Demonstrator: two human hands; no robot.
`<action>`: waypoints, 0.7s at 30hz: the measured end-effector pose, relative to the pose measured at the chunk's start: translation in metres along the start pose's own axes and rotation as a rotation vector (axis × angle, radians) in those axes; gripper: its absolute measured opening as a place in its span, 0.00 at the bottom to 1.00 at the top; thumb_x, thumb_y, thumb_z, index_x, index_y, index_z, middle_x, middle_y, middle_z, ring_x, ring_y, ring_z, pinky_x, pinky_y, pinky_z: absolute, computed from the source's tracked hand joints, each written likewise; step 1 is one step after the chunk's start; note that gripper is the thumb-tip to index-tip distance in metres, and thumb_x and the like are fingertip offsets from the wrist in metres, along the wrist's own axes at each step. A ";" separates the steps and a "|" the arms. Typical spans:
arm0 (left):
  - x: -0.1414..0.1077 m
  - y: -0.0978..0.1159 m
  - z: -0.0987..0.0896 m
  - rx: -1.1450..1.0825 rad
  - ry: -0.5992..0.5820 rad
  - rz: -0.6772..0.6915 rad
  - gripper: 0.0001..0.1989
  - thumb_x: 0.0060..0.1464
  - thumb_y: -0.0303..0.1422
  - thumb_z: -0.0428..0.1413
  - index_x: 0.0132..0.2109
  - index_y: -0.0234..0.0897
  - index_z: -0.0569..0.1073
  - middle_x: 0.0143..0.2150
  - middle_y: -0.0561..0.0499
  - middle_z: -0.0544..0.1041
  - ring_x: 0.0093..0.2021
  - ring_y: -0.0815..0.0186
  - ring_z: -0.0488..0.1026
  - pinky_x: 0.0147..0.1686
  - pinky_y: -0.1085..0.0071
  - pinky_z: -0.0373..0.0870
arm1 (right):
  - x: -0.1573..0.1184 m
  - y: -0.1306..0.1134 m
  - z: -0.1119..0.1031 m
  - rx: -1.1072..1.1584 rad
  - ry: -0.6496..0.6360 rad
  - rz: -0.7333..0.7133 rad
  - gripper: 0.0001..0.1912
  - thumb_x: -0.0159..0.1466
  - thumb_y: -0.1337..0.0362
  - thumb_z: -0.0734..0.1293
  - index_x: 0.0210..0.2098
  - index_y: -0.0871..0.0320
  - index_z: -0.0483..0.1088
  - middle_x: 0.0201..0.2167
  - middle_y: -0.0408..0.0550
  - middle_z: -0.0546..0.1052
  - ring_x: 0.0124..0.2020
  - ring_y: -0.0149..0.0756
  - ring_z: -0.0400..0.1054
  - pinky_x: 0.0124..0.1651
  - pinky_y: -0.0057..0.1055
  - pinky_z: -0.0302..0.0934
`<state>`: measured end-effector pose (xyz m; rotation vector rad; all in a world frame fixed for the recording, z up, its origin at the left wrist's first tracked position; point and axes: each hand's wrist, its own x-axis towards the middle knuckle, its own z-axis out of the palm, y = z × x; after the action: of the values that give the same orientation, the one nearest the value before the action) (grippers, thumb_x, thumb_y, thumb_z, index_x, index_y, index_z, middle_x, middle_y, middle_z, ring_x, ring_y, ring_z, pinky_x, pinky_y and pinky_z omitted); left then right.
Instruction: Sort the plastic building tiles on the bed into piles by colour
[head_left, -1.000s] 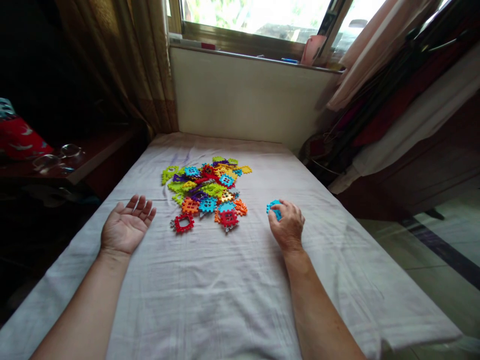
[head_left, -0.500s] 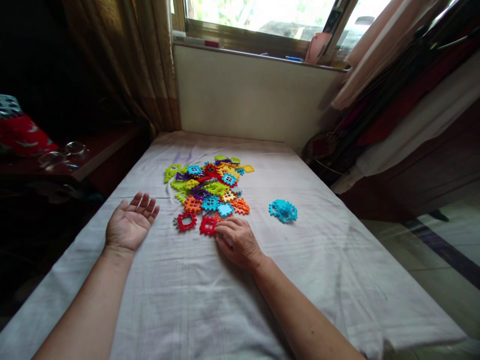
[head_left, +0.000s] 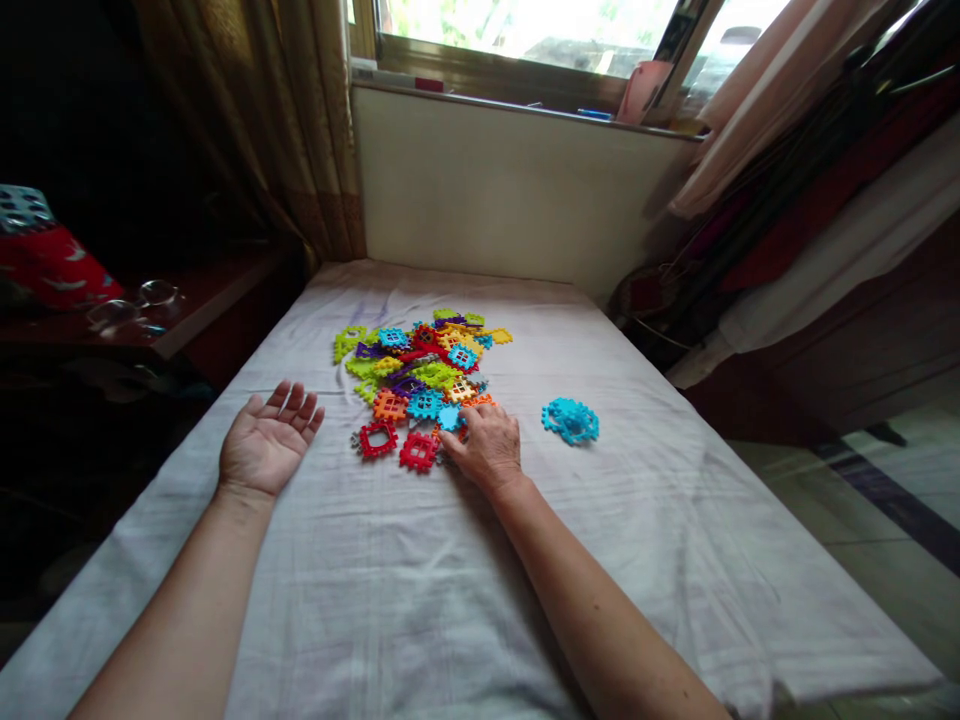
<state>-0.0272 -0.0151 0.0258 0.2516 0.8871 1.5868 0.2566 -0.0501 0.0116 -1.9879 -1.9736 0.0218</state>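
My left hand (head_left: 270, 440) lies palm up on the white cloth, fingers slightly curled and apart, with nothing in it. At the front right edge of a colourful pile of notched plastic pieces (head_left: 435, 375), my right hand (head_left: 486, 442) reaches down over a light blue piece (head_left: 449, 417) and some orange ones. Its fingertips are partly hidden, so what they grip cannot be made out. A red window piece (head_left: 418, 452) and a red frame piece (head_left: 377, 438) lie just left of it. To the right sits a separate group of blue pieces (head_left: 571, 421).
The cloth-covered table (head_left: 390, 600) reaches a low wall (head_left: 510, 190) below a window. On the left, a dark side table (head_left: 195, 305) holds glasses (head_left: 159, 293) and a red patterned item (head_left: 56, 268). Clothes (head_left: 810, 230) hang at the right.
My right hand has moved off the red window piece, forward and slightly right, onto the blue and orange pieces. My left hand keeps its pose. The view has shifted slightly.
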 end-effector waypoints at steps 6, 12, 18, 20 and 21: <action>-0.001 0.000 0.002 0.026 0.012 0.005 0.16 0.63 0.37 0.44 0.39 0.38 0.75 0.37 0.48 0.81 0.39 0.63 0.79 0.38 0.64 0.78 | 0.001 -0.002 0.002 0.021 -0.021 -0.011 0.12 0.64 0.53 0.66 0.38 0.54 0.75 0.42 0.50 0.77 0.47 0.43 0.66 0.45 0.36 0.52; -0.004 0.000 0.005 0.059 0.033 0.014 0.16 0.63 0.37 0.44 0.38 0.38 0.75 0.37 0.48 0.81 0.38 0.64 0.79 0.39 0.65 0.78 | -0.003 0.019 0.003 0.083 -0.035 -0.046 0.10 0.68 0.60 0.63 0.39 0.54 0.76 0.43 0.48 0.77 0.46 0.39 0.67 0.47 0.34 0.53; -0.004 0.001 0.006 0.069 0.033 0.018 0.15 0.63 0.37 0.44 0.39 0.39 0.75 0.37 0.48 0.81 0.39 0.64 0.79 0.40 0.65 0.78 | -0.007 0.020 0.002 0.138 -0.033 -0.122 0.15 0.62 0.54 0.69 0.45 0.51 0.76 0.48 0.49 0.75 0.50 0.41 0.65 0.50 0.36 0.53; -0.004 0.001 0.006 0.062 0.034 0.018 0.16 0.63 0.37 0.44 0.39 0.39 0.75 0.37 0.48 0.81 0.39 0.64 0.79 0.39 0.65 0.78 | -0.007 0.016 0.000 0.128 -0.056 -0.129 0.14 0.61 0.54 0.69 0.44 0.52 0.76 0.47 0.49 0.76 0.50 0.41 0.65 0.50 0.36 0.54; -0.005 0.001 0.006 0.058 0.034 0.016 0.16 0.63 0.37 0.44 0.39 0.38 0.75 0.37 0.48 0.81 0.39 0.64 0.79 0.39 0.65 0.78 | -0.007 0.014 0.000 0.123 -0.062 -0.122 0.13 0.61 0.55 0.69 0.43 0.52 0.76 0.47 0.49 0.76 0.50 0.41 0.65 0.50 0.36 0.54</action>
<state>-0.0235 -0.0171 0.0318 0.2740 0.9606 1.5855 0.2704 -0.0564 0.0068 -1.8084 -2.0755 0.1734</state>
